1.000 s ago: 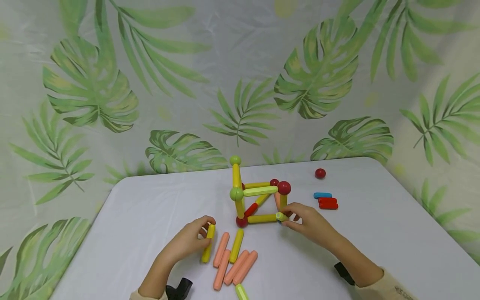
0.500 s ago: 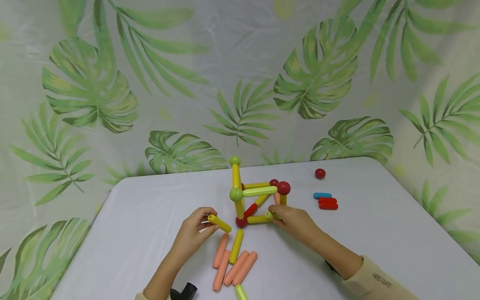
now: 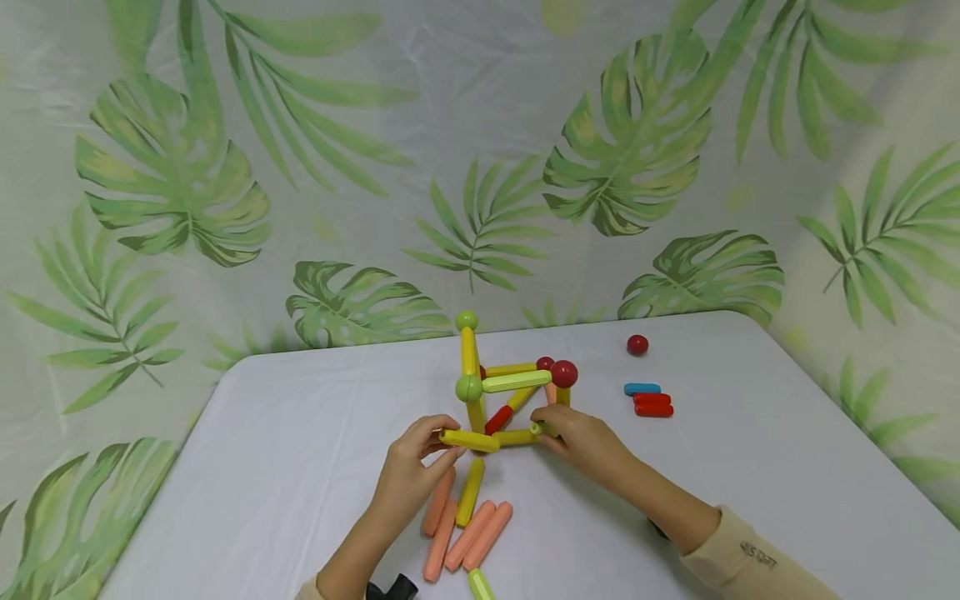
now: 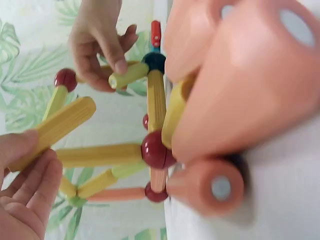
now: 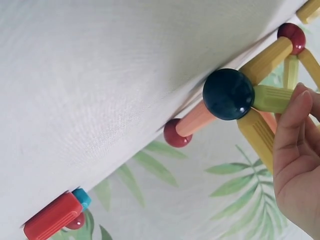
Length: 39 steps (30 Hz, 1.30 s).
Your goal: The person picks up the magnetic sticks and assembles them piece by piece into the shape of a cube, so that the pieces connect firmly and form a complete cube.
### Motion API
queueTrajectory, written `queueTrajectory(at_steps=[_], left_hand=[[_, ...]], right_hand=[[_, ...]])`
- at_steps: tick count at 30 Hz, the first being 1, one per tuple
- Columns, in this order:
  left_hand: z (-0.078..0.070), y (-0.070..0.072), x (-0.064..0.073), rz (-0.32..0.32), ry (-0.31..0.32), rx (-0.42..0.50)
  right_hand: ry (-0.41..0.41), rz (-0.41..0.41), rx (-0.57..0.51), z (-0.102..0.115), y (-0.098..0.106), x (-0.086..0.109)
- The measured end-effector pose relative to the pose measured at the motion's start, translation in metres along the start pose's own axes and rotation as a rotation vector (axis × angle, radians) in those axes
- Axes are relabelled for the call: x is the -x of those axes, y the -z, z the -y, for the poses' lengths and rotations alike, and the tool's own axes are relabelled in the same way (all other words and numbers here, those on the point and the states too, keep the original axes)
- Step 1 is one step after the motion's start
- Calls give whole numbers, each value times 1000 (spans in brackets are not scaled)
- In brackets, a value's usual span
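Observation:
My left hand pinches a yellow stick between thumb and fingers. In the head view that stick lies across the front left corner of a ball-and-stick frame, hiding most of the red ball there; the left wrist view shows this red ball apart from it. At the opposite front corner, my right hand pinches a light green stick, whose end touches a dark blue ball. Above, a pale green stick joins a green ball to a red ball.
Several orange sticks and a yellow stick lie before the frame, with a light green stick nearer. Red sticks, a blue stick and a loose red ball are at right.
My left hand has raised the yellow stick, turned it sideways and brought it right to the frame's front corner. The right hand has shifted left slightly, still pinching the light green stick.

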<state>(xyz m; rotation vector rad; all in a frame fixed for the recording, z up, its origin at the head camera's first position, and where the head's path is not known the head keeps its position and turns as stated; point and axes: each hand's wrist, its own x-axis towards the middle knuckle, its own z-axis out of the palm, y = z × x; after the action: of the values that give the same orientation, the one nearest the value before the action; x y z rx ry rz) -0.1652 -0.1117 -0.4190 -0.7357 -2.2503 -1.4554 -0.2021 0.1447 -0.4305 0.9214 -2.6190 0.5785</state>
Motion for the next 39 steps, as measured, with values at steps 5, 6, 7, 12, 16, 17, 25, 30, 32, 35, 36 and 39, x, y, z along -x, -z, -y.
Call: queueTrajectory(at_steps=[5,6,7,12,16,17,25,30,32,35,36,39], left_hand=[[-3,-19,-8,46,-24,-106],[-4,-22,-10,52,-35,-131],[-4,-24,-11,57,-41,-145],[-5,-31,-16,57,-24,-138],[-3,-35,-18,87,-17,-140],[-2,-36,-18,93,-19,-139],[-9,-28,-18,63,22,112],[-15,-18,-20,195,38,76],[-17,-17,-22,264,64,-11],[-19,-20,-28,344,98,-188],[-19,-22,-30,361,97,-252],[-18,-29,-36,396,46,-424]], right_hand=[[-18,11,-34,0,0,-1],[-20,14,-34,0,0,-2],[-21,17,-34,0,1,-2],[-20,33,-36,0,1,-3],[-30,35,-45,1,3,-2],[-32,34,-46,1,3,-2],[-39,46,-46,1,3,-3],[-51,60,-59,2,4,-3],[-52,62,-62,2,5,-3],[-45,57,-66,1,5,-3],[-40,54,-66,1,4,-3],[-20,37,-65,0,2,-2]])
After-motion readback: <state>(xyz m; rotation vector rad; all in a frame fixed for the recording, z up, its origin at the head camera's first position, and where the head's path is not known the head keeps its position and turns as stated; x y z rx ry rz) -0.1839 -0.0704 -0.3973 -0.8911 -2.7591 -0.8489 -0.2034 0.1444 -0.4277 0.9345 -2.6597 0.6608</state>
